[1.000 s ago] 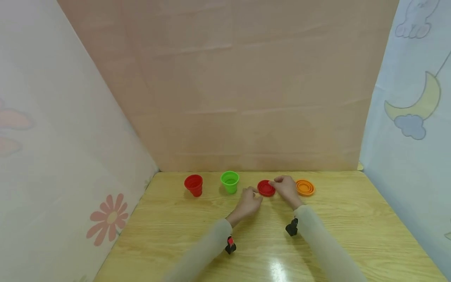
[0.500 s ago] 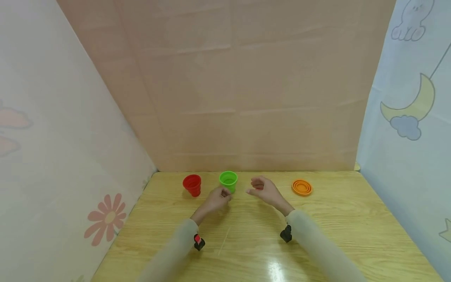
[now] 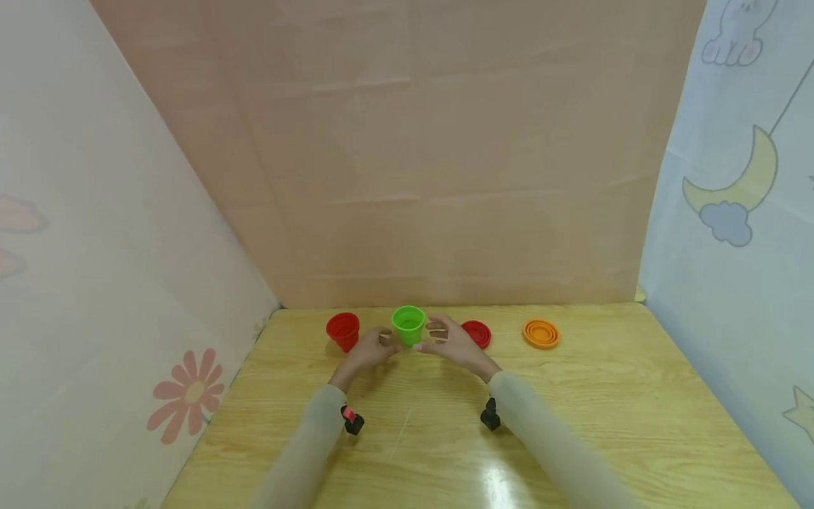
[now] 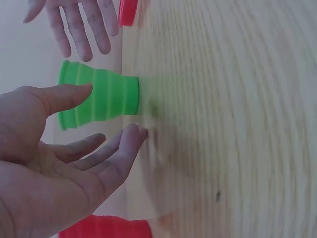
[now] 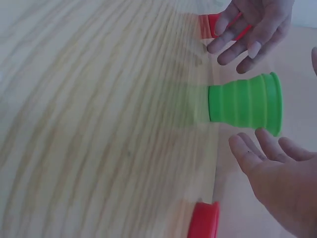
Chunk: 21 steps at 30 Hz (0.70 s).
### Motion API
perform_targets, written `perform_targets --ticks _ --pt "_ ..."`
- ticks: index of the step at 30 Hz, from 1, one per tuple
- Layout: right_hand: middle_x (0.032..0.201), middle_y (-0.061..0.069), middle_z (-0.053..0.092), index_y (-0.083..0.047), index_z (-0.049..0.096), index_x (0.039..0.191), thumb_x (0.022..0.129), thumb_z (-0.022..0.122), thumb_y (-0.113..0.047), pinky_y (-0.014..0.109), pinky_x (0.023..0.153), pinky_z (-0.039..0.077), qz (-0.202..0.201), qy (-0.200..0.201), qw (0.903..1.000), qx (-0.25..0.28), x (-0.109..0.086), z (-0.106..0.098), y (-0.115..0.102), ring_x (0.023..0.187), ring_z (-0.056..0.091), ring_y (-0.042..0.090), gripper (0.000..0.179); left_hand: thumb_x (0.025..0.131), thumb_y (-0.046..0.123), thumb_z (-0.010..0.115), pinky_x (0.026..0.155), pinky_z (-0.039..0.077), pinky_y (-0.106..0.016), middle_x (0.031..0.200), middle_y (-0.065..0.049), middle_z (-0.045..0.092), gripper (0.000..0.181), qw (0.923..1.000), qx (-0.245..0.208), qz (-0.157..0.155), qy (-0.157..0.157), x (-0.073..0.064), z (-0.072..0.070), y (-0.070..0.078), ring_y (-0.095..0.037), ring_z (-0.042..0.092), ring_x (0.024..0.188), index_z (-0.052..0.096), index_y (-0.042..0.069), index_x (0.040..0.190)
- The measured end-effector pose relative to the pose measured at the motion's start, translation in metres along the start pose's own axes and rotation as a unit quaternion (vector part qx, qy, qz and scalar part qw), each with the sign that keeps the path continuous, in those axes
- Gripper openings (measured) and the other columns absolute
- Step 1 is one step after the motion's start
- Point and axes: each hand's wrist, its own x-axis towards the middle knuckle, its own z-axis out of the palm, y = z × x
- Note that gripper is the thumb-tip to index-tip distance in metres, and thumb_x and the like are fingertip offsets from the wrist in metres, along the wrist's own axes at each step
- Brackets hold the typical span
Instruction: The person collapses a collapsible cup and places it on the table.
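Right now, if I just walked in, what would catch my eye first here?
Probably the bright green cup, standing upright near the back edge of the table, with the left hand and the right hand held on either side of it. Next, the red cup to its left; to its right, the red disc, partly hidden by the right hand, and the orange disc farther along.

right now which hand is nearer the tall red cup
Left: the left hand is beside the tall red cup; the right hand is farther away, past the green cup.
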Motion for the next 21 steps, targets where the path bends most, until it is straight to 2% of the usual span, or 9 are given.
perform_targets --ticks 3,7,12,16,21 --pt "0.16 0.014 0.048 -0.018 0.038 0.161 0.085 0.087 -0.046 0.064 0.117 0.045 0.004 0.005 0.9998 0.017 0.008 0.006 0.003 0.15 0.045 0.045 0.094 0.103 0.03 0.067 0.098 0.061 -0.052 0.142 -0.027 0.061 0.064 0.9995 -0.019 -0.016 0.017 0.006 0.001 -0.004 -0.033 0.073 0.109 0.044 -0.004 0.152" --pt "0.163 0.014 0.045 -0.016 0.038 0.16 0.084 0.089 -0.042 0.063 0.119 0.044 0.009 0.019 0.9993 0.031 0.017 0.012 0.006 0.151 0.043 0.046 0.095 0.102 0.025 0.068 0.1 0.06 -0.051 0.145 -0.027 0.06 0.065 0.9979 -0.054 -0.015 0.033 0.011 0.003 -0.006 -0.037 0.07 0.118 0.041 -0.004 0.154" --pt "0.163 0.017 0.044 -0.009 0.032 0.163 0.085 0.089 -0.038 0.061 0.118 0.046 0.018 0.044 0.9986 0.02 0.024 0.015 0.009 0.149 0.046 0.045 0.101 0.098 0.02 0.073 0.104 0.059 -0.052 0.152 -0.025 0.053 0.069 0.9933 -0.109 0.018 0.036 0.019 0.006 -0.009 -0.045 0.056 0.138 0.04 0.001 0.157" --pt "0.163 0.017 0.044 -0.008 0.03 0.164 0.087 0.088 -0.036 0.06 0.119 0.045 0.027 0.053 0.9981 0.018 0.027 0.015 0.012 0.149 0.047 0.043 0.101 0.097 0.014 0.075 0.112 0.054 -0.055 0.157 -0.023 0.05 0.071 0.9888 -0.136 0.05 0.035 0.027 0.007 -0.011 -0.047 0.051 0.144 0.041 0.004 0.158" --pt "0.162 0.015 0.047 -0.011 0.036 0.162 0.09 0.086 -0.032 0.06 0.12 0.044 0.028 0.049 0.9981 0.025 0.029 0.014 0.017 0.149 0.047 0.041 0.091 0.094 0.01 0.077 0.117 0.048 -0.057 0.16 -0.018 0.049 0.07 0.9859 -0.155 0.056 0.031 0.033 0.007 -0.011 -0.044 0.049 0.147 0.045 0.007 0.156"
